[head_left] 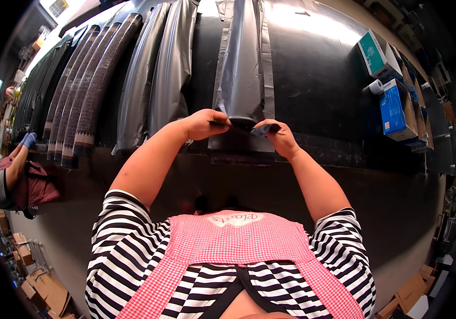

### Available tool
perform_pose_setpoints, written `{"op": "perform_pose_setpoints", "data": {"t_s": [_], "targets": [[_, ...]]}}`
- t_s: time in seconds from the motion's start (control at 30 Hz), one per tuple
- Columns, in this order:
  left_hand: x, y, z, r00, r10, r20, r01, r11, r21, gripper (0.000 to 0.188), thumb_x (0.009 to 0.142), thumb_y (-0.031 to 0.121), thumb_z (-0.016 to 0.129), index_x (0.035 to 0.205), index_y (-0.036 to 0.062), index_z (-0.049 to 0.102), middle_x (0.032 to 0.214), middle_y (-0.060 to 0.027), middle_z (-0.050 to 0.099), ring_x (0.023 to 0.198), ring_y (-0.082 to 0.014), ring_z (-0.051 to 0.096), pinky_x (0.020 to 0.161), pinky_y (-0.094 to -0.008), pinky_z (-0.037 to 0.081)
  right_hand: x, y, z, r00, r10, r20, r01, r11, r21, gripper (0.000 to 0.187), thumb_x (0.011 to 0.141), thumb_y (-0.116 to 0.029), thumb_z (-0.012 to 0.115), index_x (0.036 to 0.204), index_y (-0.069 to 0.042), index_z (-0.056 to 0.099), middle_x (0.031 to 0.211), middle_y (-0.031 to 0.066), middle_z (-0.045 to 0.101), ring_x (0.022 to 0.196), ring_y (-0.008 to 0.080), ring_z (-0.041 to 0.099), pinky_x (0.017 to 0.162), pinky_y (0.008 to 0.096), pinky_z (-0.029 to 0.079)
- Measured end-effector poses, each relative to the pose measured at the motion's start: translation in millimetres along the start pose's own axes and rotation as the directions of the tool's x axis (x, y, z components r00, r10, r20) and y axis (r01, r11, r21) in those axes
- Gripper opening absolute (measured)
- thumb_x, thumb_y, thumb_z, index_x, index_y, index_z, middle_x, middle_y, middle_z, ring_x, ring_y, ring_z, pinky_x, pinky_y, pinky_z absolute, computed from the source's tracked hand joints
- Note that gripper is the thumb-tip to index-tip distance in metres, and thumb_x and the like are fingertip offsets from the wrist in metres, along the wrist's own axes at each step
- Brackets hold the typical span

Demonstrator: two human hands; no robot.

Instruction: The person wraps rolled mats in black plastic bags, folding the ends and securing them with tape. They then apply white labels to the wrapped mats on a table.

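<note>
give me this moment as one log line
left hand: pinching dark wrap | right hand: pinching dark wrap | between: near end of gray-wrapped roll | on table: patterned rolls left, blue box right

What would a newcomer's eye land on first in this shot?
First, the shiny grey roll at top centre, with the left hand and right hand pinching either side of its near end. Next, the patterned rolls at upper left and the bright blue box toward the right of the dark table.
</note>
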State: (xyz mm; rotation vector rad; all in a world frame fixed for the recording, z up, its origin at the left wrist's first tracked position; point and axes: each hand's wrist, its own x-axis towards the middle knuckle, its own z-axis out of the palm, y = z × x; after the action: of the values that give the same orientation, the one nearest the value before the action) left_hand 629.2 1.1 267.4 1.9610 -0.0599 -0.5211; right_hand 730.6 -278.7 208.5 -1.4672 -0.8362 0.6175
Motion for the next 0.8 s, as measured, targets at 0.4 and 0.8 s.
{"op": "perform_pose_setpoints", "data": {"t_s": [0.4, 0.8], "targets": [[28.3, -58.7, 48.7, 0.707, -0.116, -0.698, -0.396, 0.752, -0.527, 0.035, 0.099, 0.039, 0.059, 0.085, 0.0072, 0.061, 0.072, 0.0077, 0.051, 0.065, -0.0035, 0.04, 0.058, -0.0226, 0.035, 23.3, 20.8, 50.9, 0.649, 0.267, -0.713, -0.153, 0.963, 0.221, 0.045, 0.099, -0.034, 0.061, 0.066, -0.006, 0.05, 0.067, -0.0052, 0.041, 0.065, 0.0067, 0.033, 0.056, 0.0295, 0.032], [51.1, -51.7, 78.4, 0.53, -0.348, -0.773, -0.132, 0.867, -0.48, 0.044, 0.1, 0.03, 0.059, 0.063, 0.0107, 0.044, 0.06, 0.0067, 0.035, 0.058, -0.0068, 0.028, 0.051, -0.0301, 0.025, 29.6, 45.9, 64.8, 0.484, 0.24, -0.842, -0.32, 0.944, 0.085, 0.042, 0.095, -0.022, 0.063, 0.059, -0.006, 0.048, 0.058, -0.0042, 0.038, 0.057, 0.0093, 0.033, 0.052, 0.0338, 0.03]]}}
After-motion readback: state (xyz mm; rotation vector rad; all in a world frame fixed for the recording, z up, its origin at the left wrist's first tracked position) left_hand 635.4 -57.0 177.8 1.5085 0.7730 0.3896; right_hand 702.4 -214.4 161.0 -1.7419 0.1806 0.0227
